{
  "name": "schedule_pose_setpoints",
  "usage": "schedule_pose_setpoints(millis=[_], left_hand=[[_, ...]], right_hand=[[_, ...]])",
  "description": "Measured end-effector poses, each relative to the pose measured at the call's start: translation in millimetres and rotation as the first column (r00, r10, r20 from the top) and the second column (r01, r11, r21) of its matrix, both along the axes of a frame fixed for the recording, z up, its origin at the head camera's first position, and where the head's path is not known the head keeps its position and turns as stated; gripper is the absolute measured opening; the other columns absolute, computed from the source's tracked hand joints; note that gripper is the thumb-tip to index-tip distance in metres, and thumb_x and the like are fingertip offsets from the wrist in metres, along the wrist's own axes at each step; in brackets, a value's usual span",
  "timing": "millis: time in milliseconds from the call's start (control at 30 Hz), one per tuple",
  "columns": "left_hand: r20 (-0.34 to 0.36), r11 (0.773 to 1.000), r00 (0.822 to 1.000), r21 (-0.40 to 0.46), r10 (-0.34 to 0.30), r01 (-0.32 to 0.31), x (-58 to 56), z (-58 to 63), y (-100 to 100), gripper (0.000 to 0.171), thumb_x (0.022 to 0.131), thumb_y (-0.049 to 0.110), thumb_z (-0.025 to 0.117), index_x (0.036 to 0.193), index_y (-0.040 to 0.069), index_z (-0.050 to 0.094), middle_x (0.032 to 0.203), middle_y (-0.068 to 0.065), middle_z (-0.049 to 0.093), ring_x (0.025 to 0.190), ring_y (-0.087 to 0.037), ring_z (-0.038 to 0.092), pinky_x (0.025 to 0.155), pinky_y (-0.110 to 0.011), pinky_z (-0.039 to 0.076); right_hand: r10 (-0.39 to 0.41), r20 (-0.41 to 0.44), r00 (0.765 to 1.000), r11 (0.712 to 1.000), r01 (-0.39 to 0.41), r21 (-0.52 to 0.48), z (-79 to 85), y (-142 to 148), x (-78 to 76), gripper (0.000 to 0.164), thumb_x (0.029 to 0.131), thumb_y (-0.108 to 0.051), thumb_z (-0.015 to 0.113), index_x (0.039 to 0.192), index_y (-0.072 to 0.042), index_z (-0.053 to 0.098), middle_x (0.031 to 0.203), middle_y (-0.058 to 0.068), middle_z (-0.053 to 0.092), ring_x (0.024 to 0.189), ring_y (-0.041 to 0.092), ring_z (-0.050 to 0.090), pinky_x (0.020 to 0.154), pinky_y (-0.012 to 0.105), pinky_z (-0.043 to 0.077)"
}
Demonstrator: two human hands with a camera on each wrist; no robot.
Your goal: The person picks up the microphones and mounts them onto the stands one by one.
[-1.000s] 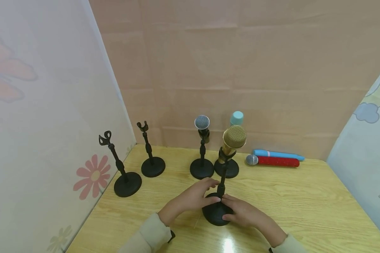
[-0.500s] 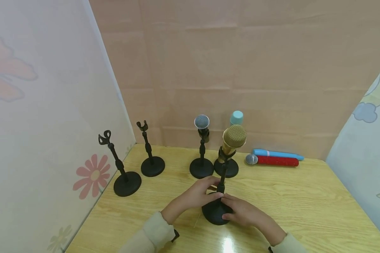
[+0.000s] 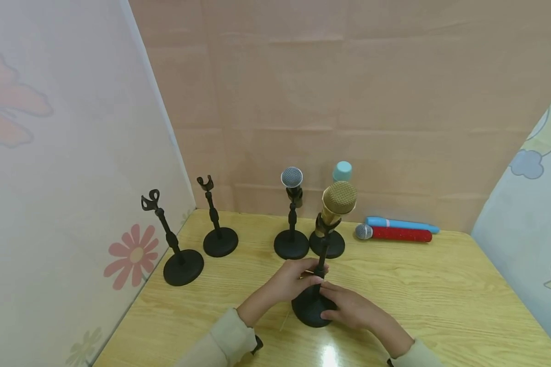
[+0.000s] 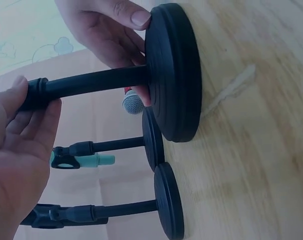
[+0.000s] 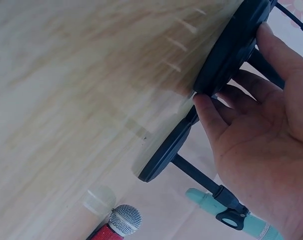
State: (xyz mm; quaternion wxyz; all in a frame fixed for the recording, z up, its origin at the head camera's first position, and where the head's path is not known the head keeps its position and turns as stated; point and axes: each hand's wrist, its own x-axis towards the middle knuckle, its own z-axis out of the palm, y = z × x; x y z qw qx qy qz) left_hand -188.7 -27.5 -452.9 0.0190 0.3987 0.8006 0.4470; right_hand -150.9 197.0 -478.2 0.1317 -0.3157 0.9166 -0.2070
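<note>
A black round-based microphone stand [image 3: 308,309] at the front of the table carries a gold microphone [image 3: 339,199] in its clip. My left hand [image 3: 286,281] grips the stand's pole at its collar, thumb on one side and fingers on the other, as the left wrist view also shows. With thumb and fingers, my right hand [image 3: 351,308] holds the right side of the round base. In the right wrist view its fingertips lie at the edge of the base; whether the base is fully on the table I cannot tell.
Behind stand a stand with a silver-headed microphone [image 3: 292,178] and one with a turquoise microphone [image 3: 342,171]. Two bare stands, the nearer [image 3: 183,267] and the farther [image 3: 220,241], are at left. A red microphone [image 3: 401,234] and a blue one [image 3: 403,224] lie at back right.
My left hand's thumb and fingers have come in closer round the pole, the thumb moving slightly up. The right hand stays on the base, and the stand has hardly moved.
</note>
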Motion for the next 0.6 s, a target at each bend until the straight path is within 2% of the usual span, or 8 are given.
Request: schedule_pose_setpoints(millis=[367,600], left_hand=[[0.022,0.99,0.993,0.077,0.114,-0.116,6.2,-1.0,4.1,0.028,0.092,0.02,0.074,0.118,0.011,0.072,0.113,0.001,0.074,0.104,-0.003,0.068,0.081,-0.015,0.055],[0.077,0.968,0.972,0.105,0.22,-0.228,8.5,-2.7,9.7,0.026,0.083,0.022,0.084,0.102,0.012,0.069,0.099,0.002,0.07,0.091,-0.002,0.067,0.077,-0.015,0.055]], right_hand=[[-0.001,-0.009,1.0,1.0,0.001,-0.01,0.0,-0.4,0.3,0.065,0.096,-0.037,0.069,0.141,0.007,0.054,0.151,0.025,0.047,0.134,0.042,0.051,0.105,0.056,0.045],[-0.013,0.002,1.0,1.0,0.013,-0.019,-2.9,-0.1,-0.9,0.066,0.096,-0.037,0.07,0.142,0.007,0.053,0.149,0.026,0.049,0.135,0.043,0.05,0.106,0.057,0.043]])
